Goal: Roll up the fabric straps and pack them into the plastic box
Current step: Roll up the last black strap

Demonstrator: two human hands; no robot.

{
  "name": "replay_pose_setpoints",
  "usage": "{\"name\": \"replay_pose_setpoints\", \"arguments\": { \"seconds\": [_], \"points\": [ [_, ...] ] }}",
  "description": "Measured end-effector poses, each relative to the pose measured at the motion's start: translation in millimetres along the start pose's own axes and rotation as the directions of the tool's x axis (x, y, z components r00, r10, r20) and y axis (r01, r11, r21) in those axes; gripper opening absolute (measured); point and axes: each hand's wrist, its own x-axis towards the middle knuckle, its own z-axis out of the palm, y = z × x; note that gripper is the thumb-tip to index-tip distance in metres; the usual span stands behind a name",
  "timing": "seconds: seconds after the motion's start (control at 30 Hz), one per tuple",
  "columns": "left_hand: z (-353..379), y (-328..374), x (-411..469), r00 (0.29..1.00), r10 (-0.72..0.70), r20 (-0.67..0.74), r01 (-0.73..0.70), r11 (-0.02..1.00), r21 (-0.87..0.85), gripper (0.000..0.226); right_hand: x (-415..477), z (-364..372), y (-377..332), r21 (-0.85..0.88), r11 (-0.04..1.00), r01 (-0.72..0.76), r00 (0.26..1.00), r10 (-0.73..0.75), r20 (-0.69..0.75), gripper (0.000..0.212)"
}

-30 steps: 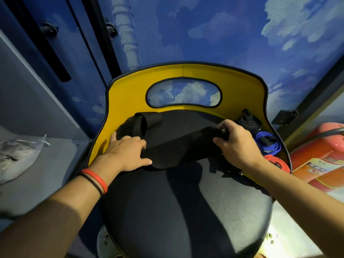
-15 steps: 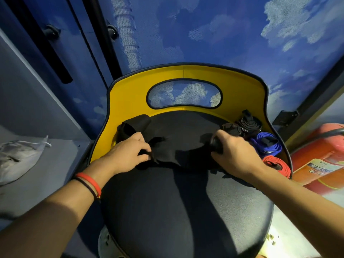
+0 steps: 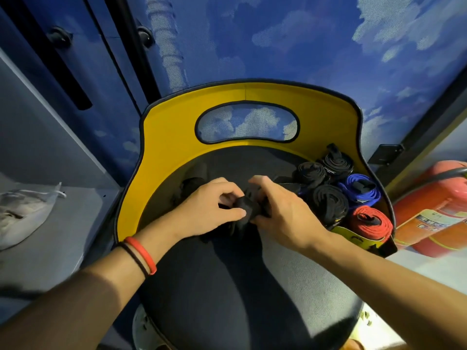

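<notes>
A black fabric strap (image 3: 249, 209) lies bunched into a tight roll on the black chair seat (image 3: 252, 286). My left hand (image 3: 209, 210) grips its left side, fingers curled round it. My right hand (image 3: 280, 210) grips its right side, thumb against the roll. A loose tail of black strap (image 3: 189, 188) trails to the left behind my left hand. Rolled straps sit at the seat's right back: three black rolls (image 3: 328, 203), a blue roll (image 3: 361, 189) and a red roll (image 3: 371, 222). No plastic box is in view.
The chair's yellow backrest (image 3: 177, 147) with an oval cut-out curves behind the seat. A red fire extinguisher (image 3: 434, 213) lies to the right. A grey shelf (image 3: 63, 223) with a white cloth bag (image 3: 22, 210) is on the left. A yellow-black tag (image 3: 358, 239) sits under the red roll.
My hands came together from the strap's two ends to the seat's middle. The wide spread black strap is now bunched into a small roll between them. More rolled straps show at right.
</notes>
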Motion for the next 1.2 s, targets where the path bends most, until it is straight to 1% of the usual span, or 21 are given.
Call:
{"name": "replay_pose_setpoints", "arguments": {
  "seconds": [0.07,0.1,0.13,0.2,0.23,0.27,0.33,0.4,0.43,0.5,0.57,0.63,0.7,0.8,0.87,0.93,1.0,1.03,1.1,1.13,1.2],
  "points": [
    [-3,4,-2,0.999,-0.038,0.014,0.039,0.990,-0.136,0.042,3,-1,3,-0.020,1.000,0.002,1.000,-0.003,-0.021,0.018],
    [-5,5,-4,0.999,-0.047,0.023,0.050,0.981,-0.185,0.052,4,-1,5,-0.003,1.000,-0.012,0.999,0.012,-0.037,0.016],
    [-5,5,-4,0.999,-0.044,0.028,0.049,0.978,-0.204,0.060,5,0,7,0.048,0.998,-0.045,0.998,0.047,-0.051,0.020],
    [-2,5,-5,1.000,-0.026,0.003,0.026,0.989,-0.147,0.065,7,-1,5,0.229,0.964,-0.137,0.988,0.150,-0.040,0.024],
    [-1,5,-4,0.999,-0.018,-0.031,0.015,0.994,-0.107,0.061,8,-2,2,0.317,0.934,-0.165,0.983,0.183,-0.028,0.024],
    [0,4,-3,0.997,-0.014,-0.074,0.007,0.995,-0.095,0.052,10,-2,0,0.380,0.908,-0.178,0.979,0.204,-0.028,0.024],
    [-1,7,1,0.985,-0.052,-0.163,0.029,0.990,-0.139,0.027,12,-4,-1,0.431,0.882,-0.192,0.973,0.227,-0.031,0.025],
    [-4,7,3,0.965,-0.107,-0.237,0.080,0.989,-0.122,0.004,10,-3,-1,0.444,0.874,-0.196,0.975,0.223,-0.009,0.026],
    [-6,5,4,0.962,-0.104,-0.253,0.080,0.992,-0.101,0.003,9,-3,-1,0.446,0.874,-0.192,0.977,0.211,0.006,0.026],
    [-7,4,2,0.980,-0.043,-0.194,0.023,0.994,-0.103,0.004,5,-2,-1,0.436,0.880,-0.188,0.980,0.198,0.022,0.025],
    [-3,5,-1,0.991,0.001,-0.134,-0.021,0.988,-0.150,0.020,4,-4,-2,0.445,0.879,-0.172,0.982,0.188,0.008,0.022],
    [1,5,-1,0.987,0.000,-0.162,-0.026,0.987,-0.156,0.031,5,-5,-4,0.489,0.860,-0.147,0.985,0.172,-0.007,0.016],
    [3,3,1,0.980,-0.014,-0.198,-0.012,0.992,-0.129,0.025,7,-6,-5,0.515,0.846,-0.142,0.985,0.173,-0.012,0.011],
    [3,3,3,0.969,-0.079,-0.233,0.049,0.990,-0.130,0.016,7,-6,-8,0.542,0.820,-0.185,0.975,0.224,-0.006,0.012],
    [1,1,7,0.953,-0.099,-0.285,0.067,0.990,-0.120,0.006,6,-5,-11,0.558,0.800,-0.219,0.968,0.250,0.021,0.012],
    [-2,-3,10,0.938,-0.122,-0.325,0.090,0.989,-0.113,0.003,5,-1,-14,0.587,0.776,-0.232,0.965,0.259,0.039,0.014],
    [-9,-9,14,0.906,-0.196,-0.376,0.141,0.976,-0.167,0.007,5,1,-14,0.636,0.735,-0.233,0.961,0.274,0.035,0.013],
    [-15,-13,16,0.874,-0.242,-0.421,0.169,0.964,-0.204,0.008,5,0,-13,0.656,0.715,-0.242,0.955,0.295,0.030,0.010],
    [-33,-24,16,0.789,-0.330,-0.519,0.217,0.939,-0.267,0.011,4,-5,-10,0.694,0.668,-0.270,0.936,0.351,0.027,0.010],
    [-43,-31,16,0.742,-0.358,-0.566,0.237,0.931,-0.278,0.017,3,-8,-10,0.723,0.632,-0.281,0.925,0.378,0.029,0.012],
    [-61,-50,12,0.674,-0.402,-0.620,0.298,0.916,-0.270,0.024,3,-12,-10,0.793,0.534,-0.293,0.903,0.426,0.047,0.015]
  ]
}}
